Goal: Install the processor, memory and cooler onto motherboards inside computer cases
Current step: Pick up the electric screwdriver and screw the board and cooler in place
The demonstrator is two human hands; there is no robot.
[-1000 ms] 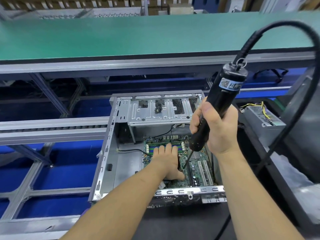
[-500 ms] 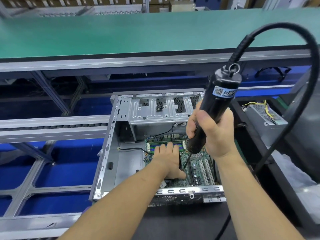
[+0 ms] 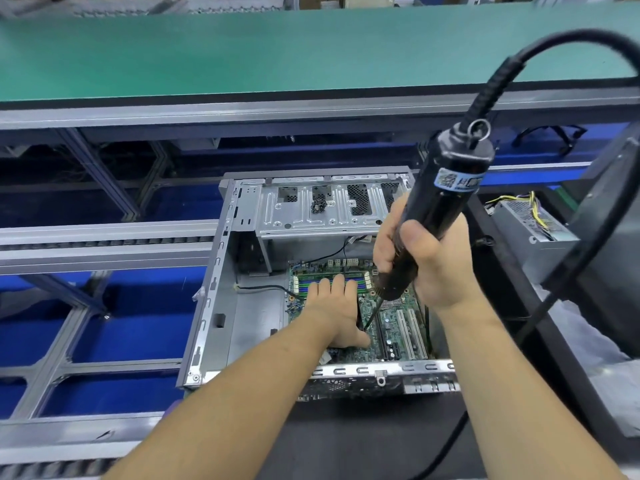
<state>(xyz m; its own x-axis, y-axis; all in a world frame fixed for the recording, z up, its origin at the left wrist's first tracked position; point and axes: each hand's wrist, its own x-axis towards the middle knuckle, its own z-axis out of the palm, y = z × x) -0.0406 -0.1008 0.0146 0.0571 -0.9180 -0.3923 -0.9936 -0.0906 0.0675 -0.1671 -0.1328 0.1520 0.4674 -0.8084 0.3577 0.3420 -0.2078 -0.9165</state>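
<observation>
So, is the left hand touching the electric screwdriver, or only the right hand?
Apart. In the head view the left hand lies flat on the motherboard, with a gap to the bit; only the right hand grips the electric screwdriver.

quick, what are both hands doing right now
Left hand: open, fingers straight, pressing flat on something over the motherboard; what is beneath is hidden.
Right hand: closed around the black electric screwdriver.

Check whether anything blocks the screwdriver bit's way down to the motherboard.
Nothing visible does. The right hand holds the electric screwdriver, its bit slanting down to the motherboard beside the left hand, which lies flat on the board just left of the tip.
</observation>
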